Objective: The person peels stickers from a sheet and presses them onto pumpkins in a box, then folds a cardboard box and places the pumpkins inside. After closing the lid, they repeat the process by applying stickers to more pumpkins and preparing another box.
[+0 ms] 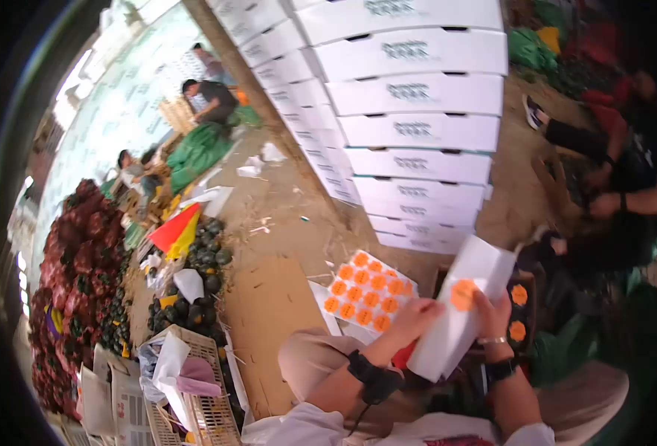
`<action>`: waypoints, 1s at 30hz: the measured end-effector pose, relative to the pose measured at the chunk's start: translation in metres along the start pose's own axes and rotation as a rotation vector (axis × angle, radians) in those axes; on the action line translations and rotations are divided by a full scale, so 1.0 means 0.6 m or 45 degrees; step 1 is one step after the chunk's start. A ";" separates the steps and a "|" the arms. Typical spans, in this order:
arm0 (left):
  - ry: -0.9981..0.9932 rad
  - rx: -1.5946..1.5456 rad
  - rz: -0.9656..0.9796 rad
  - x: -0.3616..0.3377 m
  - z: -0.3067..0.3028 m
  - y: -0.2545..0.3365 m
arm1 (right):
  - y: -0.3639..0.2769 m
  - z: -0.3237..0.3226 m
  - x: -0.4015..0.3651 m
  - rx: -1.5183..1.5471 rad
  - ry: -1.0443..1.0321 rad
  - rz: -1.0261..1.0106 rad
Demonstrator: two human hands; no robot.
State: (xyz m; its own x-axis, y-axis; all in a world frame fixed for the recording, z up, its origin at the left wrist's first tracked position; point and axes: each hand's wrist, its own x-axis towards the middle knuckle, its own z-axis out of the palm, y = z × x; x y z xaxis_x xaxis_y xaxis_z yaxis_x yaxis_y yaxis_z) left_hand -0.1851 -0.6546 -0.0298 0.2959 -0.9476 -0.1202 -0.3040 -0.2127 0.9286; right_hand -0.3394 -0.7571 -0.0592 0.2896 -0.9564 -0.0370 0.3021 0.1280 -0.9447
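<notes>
Here, just right of the sheet of orange stickers (371,291), the white carton (447,334) slants away from us and rightward along its long axis. Our left hand (416,320), nearer the sheet, bunches its fingers by the carton's left edge; we cannot tell whether they pinch anything. Our right hand (495,316) curls round the opposite edge, gripping it. The carton looks plain, bearing one round orange sticker (462,294).

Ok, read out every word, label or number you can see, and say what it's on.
No text reads clearly.
White boxes: green print, too blurred.
Sheet of orange stickers: markings too small.
Orange sticker on the held white piece: too blurred.
Printed panel at lower left: too blurred.
Pale backdrop: faint marks, too blurred.
</notes>
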 end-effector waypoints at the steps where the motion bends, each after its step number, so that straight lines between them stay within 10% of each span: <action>1: 0.046 0.125 0.018 0.002 0.003 -0.020 | 0.019 -0.019 0.013 -0.433 -0.069 -0.217; 2: 0.060 -0.070 -0.084 0.002 0.010 -0.031 | 0.006 -0.007 0.006 -1.276 0.004 -0.411; 5: 0.129 0.332 0.048 0.000 0.003 -0.015 | -0.021 0.005 -0.030 -1.438 0.020 -1.018; 13: -0.064 0.092 0.244 0.004 0.008 -0.006 | -0.003 0.030 -0.056 -1.038 -0.363 -0.738; 18: -0.288 0.358 -0.017 0.006 -0.003 0.000 | 0.013 0.010 -0.030 -0.937 -0.367 -0.358; 22: 0.032 1.020 0.117 0.009 -0.004 -0.033 | 0.078 -0.035 -0.001 -0.595 -0.119 0.206; 25: 0.019 1.420 -0.171 0.019 -0.030 -0.035 | 0.149 -0.082 0.022 -1.054 0.103 -0.212; 30: 0.185 1.334 -0.166 0.028 -0.052 -0.023 | 0.228 -0.069 0.021 -1.623 -0.246 -0.568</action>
State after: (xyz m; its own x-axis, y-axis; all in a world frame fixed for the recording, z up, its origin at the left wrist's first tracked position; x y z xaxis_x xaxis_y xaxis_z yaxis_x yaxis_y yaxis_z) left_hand -0.1476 -0.6599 -0.0334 0.4663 -0.8801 -0.0895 -0.8693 -0.4747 0.1379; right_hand -0.3319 -0.7626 -0.2023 0.5421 -0.7871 0.2943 -0.6071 -0.6090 -0.5104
